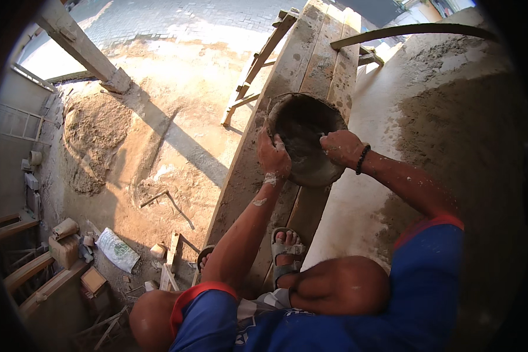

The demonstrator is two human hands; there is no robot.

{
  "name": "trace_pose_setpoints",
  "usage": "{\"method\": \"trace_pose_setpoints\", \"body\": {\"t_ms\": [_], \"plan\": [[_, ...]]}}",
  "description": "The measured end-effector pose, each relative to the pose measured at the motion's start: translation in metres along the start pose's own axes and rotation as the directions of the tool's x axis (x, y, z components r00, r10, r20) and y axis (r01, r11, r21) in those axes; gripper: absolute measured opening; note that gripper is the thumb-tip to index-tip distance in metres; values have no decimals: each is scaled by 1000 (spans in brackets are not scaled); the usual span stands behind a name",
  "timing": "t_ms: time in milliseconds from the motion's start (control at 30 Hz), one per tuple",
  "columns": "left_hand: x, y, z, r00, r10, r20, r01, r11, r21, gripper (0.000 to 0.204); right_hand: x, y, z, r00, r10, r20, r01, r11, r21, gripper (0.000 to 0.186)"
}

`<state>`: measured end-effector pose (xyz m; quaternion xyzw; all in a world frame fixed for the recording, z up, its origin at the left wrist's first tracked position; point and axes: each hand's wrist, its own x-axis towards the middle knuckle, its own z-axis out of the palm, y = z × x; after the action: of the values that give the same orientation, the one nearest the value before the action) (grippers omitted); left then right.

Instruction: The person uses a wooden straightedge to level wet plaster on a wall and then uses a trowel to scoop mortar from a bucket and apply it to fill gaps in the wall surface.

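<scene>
A dark round bucket (pixel 308 176), crusted with mortar, rests tilted on the scaffold planks in front of me. Grey wet mortar (pixel 302 144) lies inside it. My left hand (pixel 274 157) grips the bucket's left rim, its wrist spotted with pale mortar. Over the right side of the opening, my right hand (pixel 341 148) is closed in a fist. A small pale tip shows at its thumb side, but what it holds is mostly hidden. A dark beaded bracelet (pixel 363 159) circles the right wrist.
I squat on raised wooden planks (pixel 240 193) carried by a wooden trestle (pixel 255 73). A rough plastered wall (pixel 358 193) runs along the right, crossed by a curved strip (pixel 416 30). Down left lie a sand heap (pixel 94 141), a hoe (pixel 167 196), a white sack (pixel 117 250) and timber.
</scene>
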<state>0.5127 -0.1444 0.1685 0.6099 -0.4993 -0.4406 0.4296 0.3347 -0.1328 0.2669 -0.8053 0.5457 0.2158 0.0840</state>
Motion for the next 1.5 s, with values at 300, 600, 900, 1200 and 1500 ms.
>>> {"method": "trace_pose_setpoints", "body": {"t_ms": [300,600,900,1200,1500], "plan": [[-3,8,-11,995,53,-83,-60,995,-85,46,-47,-37,-106,997,-59,49,58,998,25,16],[-5,16,-4,998,37,-45,-42,993,-113,49,3,1,-21,984,-10,177,3,999,41,23],[-5,8,-7,995,39,-89,-50,991,-126,51,-4,11,-77,992,116,39,-103,963,-249,22],[-5,2,-4,996,36,-75,-49,983,-179,48,10,-21,-11,974,-225,8,220,943,-248,16],[-8,9,-6,995,36,-92,-44,995,-92,50,-28,-3,-53,916,-354,187,393,885,-249,23]]}}
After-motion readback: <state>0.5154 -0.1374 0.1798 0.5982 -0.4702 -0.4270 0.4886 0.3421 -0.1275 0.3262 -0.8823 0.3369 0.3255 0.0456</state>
